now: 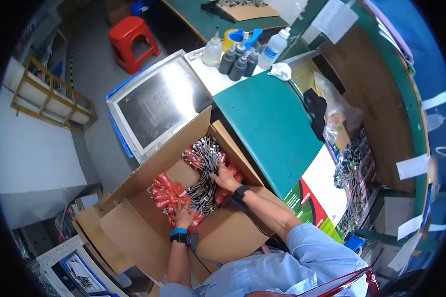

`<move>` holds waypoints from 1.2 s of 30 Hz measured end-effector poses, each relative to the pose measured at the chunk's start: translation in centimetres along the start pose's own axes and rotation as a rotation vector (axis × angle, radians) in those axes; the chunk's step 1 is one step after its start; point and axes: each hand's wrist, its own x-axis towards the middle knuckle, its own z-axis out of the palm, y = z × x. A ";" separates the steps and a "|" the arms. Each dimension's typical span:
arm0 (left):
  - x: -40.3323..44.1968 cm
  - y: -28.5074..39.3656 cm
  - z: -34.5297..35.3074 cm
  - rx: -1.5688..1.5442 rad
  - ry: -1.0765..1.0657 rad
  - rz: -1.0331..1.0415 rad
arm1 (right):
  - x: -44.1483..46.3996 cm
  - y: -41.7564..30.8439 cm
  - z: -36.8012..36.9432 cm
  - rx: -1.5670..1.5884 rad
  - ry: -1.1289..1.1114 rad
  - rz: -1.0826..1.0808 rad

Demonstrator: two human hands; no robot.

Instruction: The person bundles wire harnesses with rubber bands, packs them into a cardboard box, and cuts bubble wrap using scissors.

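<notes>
An open cardboard box [129, 225] holds bundles of dark cables with light connectors [203, 190] and red plastic wrapping [167, 192]. My left hand [184, 216] lies on the red-wrapped bundle at the lower left inside the box, its fingers spread. On the right side of the box, my right hand [225, 178] rests against the dark cables, fingers apart, with more red wrapping beside and under it. Both hands touch the contents; neither is visibly closed round a bundle.
Right of the box stands a green-topped table [267, 128] with bottles [240, 64] at its far end. A metal-topped unit [161, 104] is beyond the box. A red stool [132, 43] stands on the floor; more cables [352, 185] lie at the right.
</notes>
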 end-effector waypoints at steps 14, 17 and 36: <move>-15.7 4.2 -5.0 -0.097 -0.053 0.459 | -20.8 4.1 -5.7 -0.369 -0.044 -0.872; -15.6 -0.4 -2.6 0.017 -0.094 0.445 | -21.8 -0.4 -9.9 -0.356 -0.591 -0.510; -22.8 18.8 8.7 0.710 -0.467 0.135 | -34.6 11.9 -20.0 -0.090 -0.288 -0.372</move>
